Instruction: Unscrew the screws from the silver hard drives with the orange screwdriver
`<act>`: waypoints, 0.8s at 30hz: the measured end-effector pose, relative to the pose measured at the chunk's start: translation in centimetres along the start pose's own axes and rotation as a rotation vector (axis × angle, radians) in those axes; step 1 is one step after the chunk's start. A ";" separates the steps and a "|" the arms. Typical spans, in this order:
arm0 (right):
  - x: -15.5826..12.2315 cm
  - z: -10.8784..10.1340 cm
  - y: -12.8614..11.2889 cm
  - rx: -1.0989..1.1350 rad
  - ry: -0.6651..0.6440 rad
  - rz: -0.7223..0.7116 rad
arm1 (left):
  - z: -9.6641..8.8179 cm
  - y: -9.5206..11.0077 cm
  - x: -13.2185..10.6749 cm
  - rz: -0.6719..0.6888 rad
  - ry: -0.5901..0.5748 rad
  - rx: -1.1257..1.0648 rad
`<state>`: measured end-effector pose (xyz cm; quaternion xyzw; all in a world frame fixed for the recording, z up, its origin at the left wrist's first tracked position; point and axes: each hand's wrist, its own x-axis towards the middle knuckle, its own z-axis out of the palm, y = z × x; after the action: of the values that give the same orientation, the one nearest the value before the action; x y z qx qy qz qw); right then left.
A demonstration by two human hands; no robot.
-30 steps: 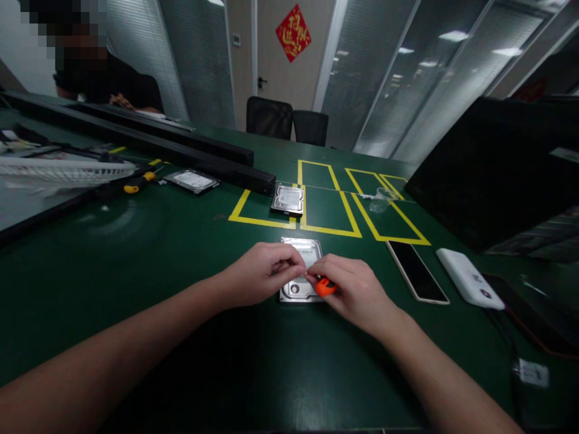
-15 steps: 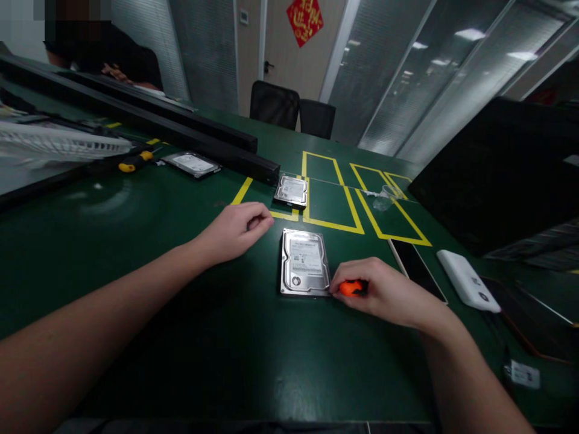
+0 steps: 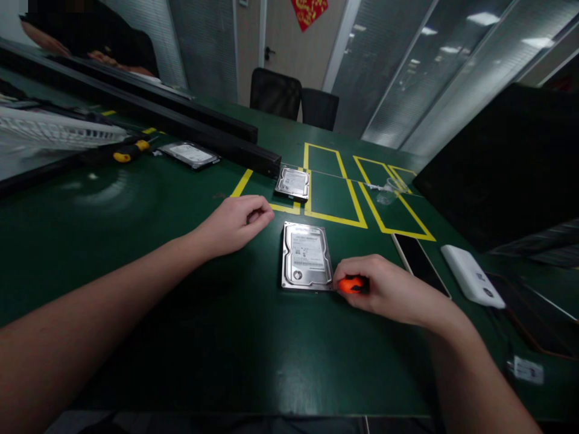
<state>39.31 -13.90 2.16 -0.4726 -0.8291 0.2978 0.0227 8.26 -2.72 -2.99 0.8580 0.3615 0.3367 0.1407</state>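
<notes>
A silver hard drive (image 3: 307,256) lies label side up on the green table in front of me. At its near right corner, my right hand (image 3: 377,289) is closed around an orange and black screwdriver (image 3: 351,285). Only part of the handle shows; the shaft and tip are hidden by my fingers. My left hand (image 3: 239,223) rests on the table left of the drive, apart from it, with thumb and fingertips pinched together. Whether something small is in that pinch cannot be seen. Beyond the drive lies a second hard drive (image 3: 292,183), partly over yellow tape.
Black bars (image 3: 226,141) run along the left, near a third hard drive (image 3: 190,154) and a yellow-black screwdriver (image 3: 131,150). On the right are a phone (image 3: 420,265), a white power bank (image 3: 473,276), a clear plastic piece (image 3: 388,191) and a large black panel (image 3: 497,163). A person (image 3: 94,42) sits across.
The view has shifted slightly, so the table items sit a little higher. Both hands keep nearly the same pose, and the right hand stays at the drive's corner with the screwdriver.
</notes>
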 end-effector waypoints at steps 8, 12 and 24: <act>0.2 0.2 0.2 0.012 0.007 -0.006 | 0.0 -0.1 -0.1 0.003 0.002 -0.012; 0.1 0.2 0.1 0.000 0.005 0.003 | 0.0 -0.1 0.0 0.007 0.004 -0.006; 0.4 0.2 -0.1 0.042 0.015 -0.004 | 0.2 -0.2 0.0 0.011 -0.001 0.000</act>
<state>38.93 -13.78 1.94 -0.4726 -0.8234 0.3117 0.0395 8.25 -2.61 -3.23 0.8601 0.3568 0.3369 0.1392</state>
